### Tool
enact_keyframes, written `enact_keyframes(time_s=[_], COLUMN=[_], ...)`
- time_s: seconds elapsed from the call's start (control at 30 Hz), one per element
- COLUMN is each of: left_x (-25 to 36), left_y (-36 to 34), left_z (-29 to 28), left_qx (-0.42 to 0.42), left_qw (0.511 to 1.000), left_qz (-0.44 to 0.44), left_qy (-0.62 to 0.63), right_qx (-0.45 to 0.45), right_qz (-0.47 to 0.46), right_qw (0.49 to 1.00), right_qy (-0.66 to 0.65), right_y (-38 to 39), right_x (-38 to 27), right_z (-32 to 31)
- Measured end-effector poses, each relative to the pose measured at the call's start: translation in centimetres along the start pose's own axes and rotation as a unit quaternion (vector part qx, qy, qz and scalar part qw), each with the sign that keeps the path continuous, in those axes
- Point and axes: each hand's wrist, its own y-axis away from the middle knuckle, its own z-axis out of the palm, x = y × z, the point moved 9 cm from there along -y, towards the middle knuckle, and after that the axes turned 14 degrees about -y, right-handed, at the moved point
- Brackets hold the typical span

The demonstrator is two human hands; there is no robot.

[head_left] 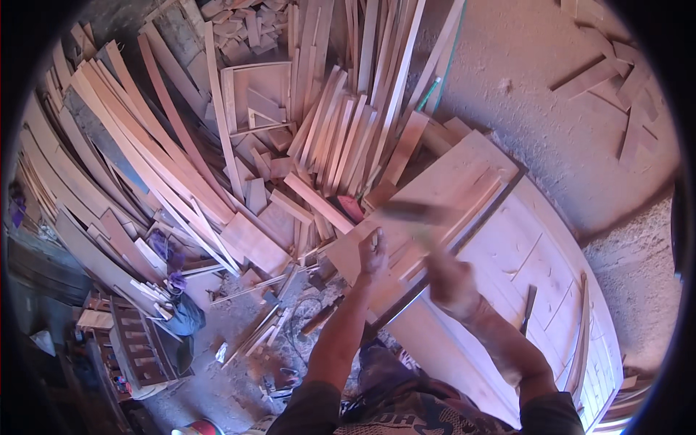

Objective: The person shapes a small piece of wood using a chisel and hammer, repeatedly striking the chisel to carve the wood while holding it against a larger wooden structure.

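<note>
My right hand [451, 281] is closed round the handle of a hammer, both smeared by motion. The hammer's dark head [415, 212] is over the boards, between my two hands. To its left my left hand [373, 254] is closed near the edge of a wide wooden board [442, 170]; what its fingers hold, if anything, is hidden. Beneath my hands, narrow wooden strips [475, 206] lie beside a long dark bar [489, 210] that crosses the work. A large pale wooden panel [551, 254] with joint lines spreads to the right.
A dark slim tool [530, 308] and a long wooden piece [582, 333] lie on the panel. Long planks [145, 145] and upright strips [341, 138] crowd the left and far side. Offcuts [602, 76] lie on the floor at far right. A slatted wooden frame [141, 341] stands at lower left.
</note>
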Motion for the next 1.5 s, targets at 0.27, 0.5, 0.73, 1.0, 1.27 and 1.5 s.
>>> enact_keyframes(time_s=[0.27,0.5,0.73,1.0,1.27,1.5], left_x=[-1.2,-3.2,-5.9,-6.1,3.5,20.9], left_y=[0.3,-0.1,2.7,3.2,13.6,22.5], left_z=[-1.1,-1.4,-2.2,-3.3,-2.0,10.5], left_qx=[0.015,-0.008,-0.156,-0.295,-0.040,-0.241], left_qw=[1.000,0.999,0.975,0.905,0.974,0.805], left_qz=[0.000,-0.022,0.069,-0.006,0.059,0.497], left_qy=[0.009,-0.030,-0.140,-0.305,-0.215,-0.217], right_qx=[-0.028,-0.098,0.140,0.324,0.301,0.276], right_qz=[-0.092,0.001,0.263,0.310,0.315,0.291], right_qw=[0.993,0.992,0.934,0.840,0.874,0.835], right_qy=[0.075,0.076,0.197,0.304,0.218,-0.376], right_y=[-2.2,0.1,19.2,37.4,40.2,34.9], right_x=[-7.3,-2.0,13.0,19.0,23.4,18.7], right_z=[0.5,1.3,-8.5,-19.7,-19.8,-11.5])
